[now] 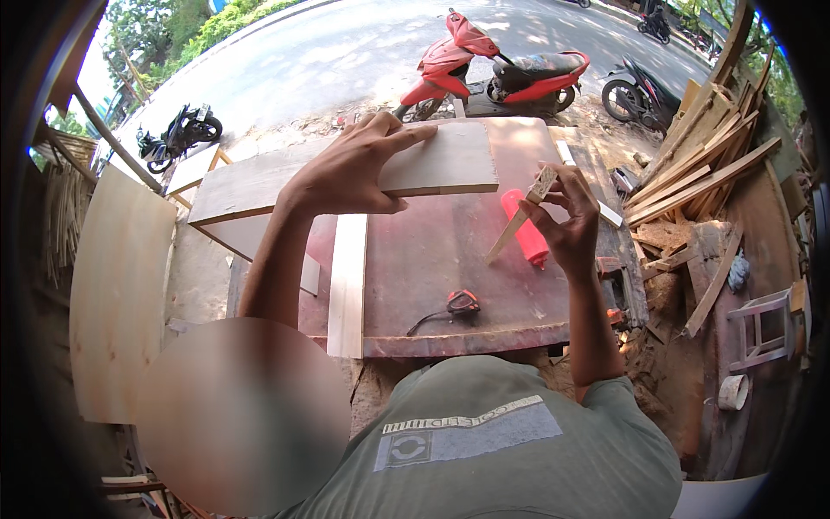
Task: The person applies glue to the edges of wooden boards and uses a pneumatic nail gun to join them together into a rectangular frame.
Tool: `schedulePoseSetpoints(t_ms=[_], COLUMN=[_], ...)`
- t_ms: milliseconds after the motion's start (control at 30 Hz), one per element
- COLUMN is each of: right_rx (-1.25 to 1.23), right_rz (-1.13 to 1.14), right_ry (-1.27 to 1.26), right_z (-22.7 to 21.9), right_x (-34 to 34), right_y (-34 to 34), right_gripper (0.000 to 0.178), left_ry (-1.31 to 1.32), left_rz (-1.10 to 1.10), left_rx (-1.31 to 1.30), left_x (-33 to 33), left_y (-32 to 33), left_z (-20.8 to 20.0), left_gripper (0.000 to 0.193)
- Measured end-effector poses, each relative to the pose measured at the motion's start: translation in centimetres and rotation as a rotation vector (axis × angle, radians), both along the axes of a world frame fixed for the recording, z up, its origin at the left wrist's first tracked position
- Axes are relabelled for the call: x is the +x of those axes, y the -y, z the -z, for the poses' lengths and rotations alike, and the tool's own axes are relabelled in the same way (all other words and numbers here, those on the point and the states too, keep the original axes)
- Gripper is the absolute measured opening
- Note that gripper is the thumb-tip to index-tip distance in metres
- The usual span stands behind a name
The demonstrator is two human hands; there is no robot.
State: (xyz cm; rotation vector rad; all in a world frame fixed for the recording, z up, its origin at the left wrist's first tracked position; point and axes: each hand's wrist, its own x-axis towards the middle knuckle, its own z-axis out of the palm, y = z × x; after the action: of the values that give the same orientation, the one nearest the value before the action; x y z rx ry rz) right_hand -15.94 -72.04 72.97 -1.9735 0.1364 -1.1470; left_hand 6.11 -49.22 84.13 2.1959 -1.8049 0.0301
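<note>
A pale wooden box-like piece [259, 177] lies across the reddish work table [415, 251], its near side partly showing. My left hand [350, 169] spans the flat board [458, 160] on its right part, fingers stretched over the top and thumb at the near edge. Pinched in my right hand [566, 216] is a thin wooden strip [507, 238] with a small rough block [542, 185] at its upper end. The strip slants down toward the table, beside a red plastic bottle [525, 229] lying on its side. Whether strip and block are joined is hidden by my fingers.
An orange-black tape measure [462, 301] and a long pale board [347, 290] are on the table. A red scooter [493, 69] stands beyond it. Wood offcuts [700, 177] pile up on the right, and a large plywood sheet [121, 294] leans at left.
</note>
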Motion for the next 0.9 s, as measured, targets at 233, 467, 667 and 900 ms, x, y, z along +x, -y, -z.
schedulePoseSetpoints(t_ms=[233, 467, 667, 900], right_rx=[-0.095, -0.352, -0.090, -0.105], right_rz=[0.019, 0.270, 0.034, -0.014], right_ry=[0.164, 0.281, 0.415, 0.442], right_z=[-1.9, -1.9, 0.4, -0.3], right_x=[1.4, 4.7, 8.4, 9.4], right_y=[-4.3, -5.9, -4.5, -5.4], right_gripper=[0.057, 0.061, 0.051, 0.056], left_ry=[0.002, 0.097, 0.145, 0.217], left_rz=[0.037, 0.014, 0.051, -0.049], left_rx=[-0.064, -0.065, -0.037, 0.126], left_x=[0.8, 0.7, 0.3, -2.1], left_y=[0.4, 0.4, 2.7, 3.2], left_z=[-0.8, 0.0, 1.4, 0.2], left_gripper=[0.099, 0.095, 0.092, 0.135])
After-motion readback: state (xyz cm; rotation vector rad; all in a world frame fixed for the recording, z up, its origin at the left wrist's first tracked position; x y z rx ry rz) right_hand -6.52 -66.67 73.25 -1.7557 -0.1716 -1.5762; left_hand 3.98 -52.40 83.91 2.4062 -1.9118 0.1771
